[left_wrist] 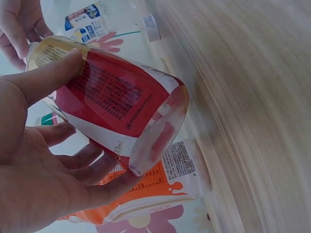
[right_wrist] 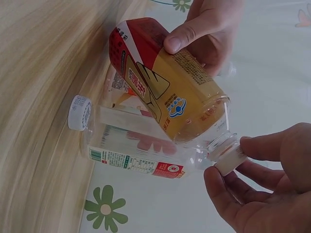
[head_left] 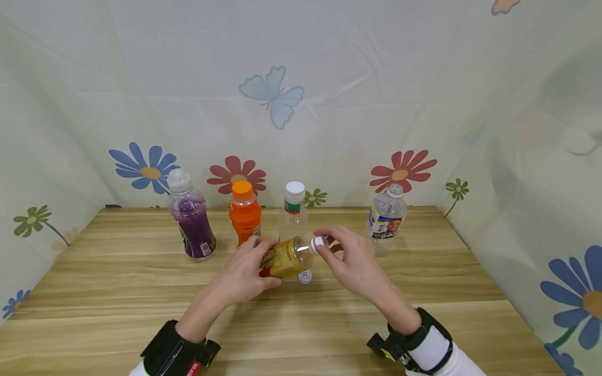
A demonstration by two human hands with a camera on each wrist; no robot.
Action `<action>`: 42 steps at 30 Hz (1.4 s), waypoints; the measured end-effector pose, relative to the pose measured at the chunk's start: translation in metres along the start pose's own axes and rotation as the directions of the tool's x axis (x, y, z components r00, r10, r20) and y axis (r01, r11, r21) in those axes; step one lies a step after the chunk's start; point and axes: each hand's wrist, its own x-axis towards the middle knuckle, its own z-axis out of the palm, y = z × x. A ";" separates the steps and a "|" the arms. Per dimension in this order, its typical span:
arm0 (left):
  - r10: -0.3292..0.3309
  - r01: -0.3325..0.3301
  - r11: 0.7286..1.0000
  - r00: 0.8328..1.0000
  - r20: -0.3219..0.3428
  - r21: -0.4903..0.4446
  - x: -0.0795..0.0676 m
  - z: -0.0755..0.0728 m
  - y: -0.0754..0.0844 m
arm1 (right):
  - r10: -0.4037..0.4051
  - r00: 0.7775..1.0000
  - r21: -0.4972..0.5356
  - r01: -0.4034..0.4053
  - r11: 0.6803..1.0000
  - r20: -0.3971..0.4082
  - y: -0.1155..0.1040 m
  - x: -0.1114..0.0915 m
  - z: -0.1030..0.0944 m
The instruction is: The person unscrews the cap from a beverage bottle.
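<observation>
My left hand (head_left: pixel 241 272) grips a clear plastic bottle (head_left: pixel 288 258) with a yellow and red label, thumb on one side and fingers on the other. The bottle is tilted over, its neck pointing right and its base toward the left, raised above the table. At its mouth, my right hand (head_left: pixel 356 261) pinches a white screw cap (right_wrist: pixel 229 159) between thumb and fingers. The cap sits at the threaded neck, slightly askew in the right wrist view. Below the bottle, a second white cap (head_left: pixel 304 277) lies on the wooden table (head_left: pixel 329 334).
Behind the hands stand a bottle of purple liquid (head_left: pixel 195 224), an orange bottle with an orange cap (head_left: pixel 244 216) and a clear bottle with a white cap (head_left: pixel 292 222). An uncapped clear bottle (head_left: pixel 388 216) is at the right. A flowered cloth (head_left: pixel 352 104) hangs behind the table.
</observation>
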 end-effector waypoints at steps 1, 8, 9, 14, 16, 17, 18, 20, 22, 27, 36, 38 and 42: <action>-0.001 0.001 1.000 1.000 0.000 0.001 0.000 0.000 0.000 | -0.005 1.000 0.007 0.005 1.000 0.000 0.000 0.000 0.000; -0.015 0.015 1.000 1.000 -0.004 -0.006 0.000 -0.001 0.000 | -0.054 0.998 0.036 0.056 0.998 -0.035 0.001 0.001 0.001; -0.016 0.016 1.000 1.000 -0.005 -0.008 -0.001 -0.001 0.000 | -0.062 0.997 0.039 0.064 0.997 -0.046 0.001 0.001 0.001; -0.020 0.020 1.000 1.000 -0.011 -0.014 -0.001 -0.002 0.000 | -0.046 0.995 0.061 0.052 0.997 -0.091 0.002 0.002 0.001; -0.024 0.024 1.000 1.000 -0.016 -0.015 -0.001 -0.002 0.000 | -0.020 0.994 0.070 0.027 0.997 -0.104 0.003 0.002 0.000; -0.028 0.028 0.999 0.999 -0.021 -0.017 -0.001 -0.002 -0.001 | -0.004 0.994 0.070 0.012 0.997 -0.110 0.003 0.003 0.000; -0.030 0.029 0.999 0.999 -0.027 -0.020 -0.001 -0.002 -0.001 | 0.008 0.993 0.067 0.000 0.998 -0.116 0.004 0.003 0.000; -0.032 0.031 0.999 0.999 -0.044 -0.028 0.000 -0.002 -0.001 | 0.026 0.991 0.055 -0.019 0.998 -0.128 0.006 0.004 0.000; -0.032 0.030 0.999 0.998 -0.059 -0.036 0.000 -0.002 -0.002 | 0.040 0.991 0.034 -0.035 0.999 -0.131 0.010 0.005 0.000; -0.036 0.034 0.998 0.997 -0.061 -0.043 0.001 -0.002 -0.002 | 0.093 0.991 -0.016 -0.095 0.995 -0.094 0.021 0.006 0.004; -0.030 0.026 0.998 0.997 -0.067 -0.064 0.001 -0.003 -0.001 | 0.170 0.982 -0.157 -0.157 0.975 0.076 0.036 0.007 0.008; -0.028 0.023 0.998 0.997 -0.068 -0.065 0.001 -0.003 -0.001 | 0.192 0.971 -0.180 -0.165 0.970 0.142 0.040 0.007 0.009; -0.032 0.027 0.997 0.997 -0.068 -0.067 0.001 -0.003 -0.001 | 0.257 0.935 -0.211 -0.207 0.955 0.246 0.045 0.006 0.012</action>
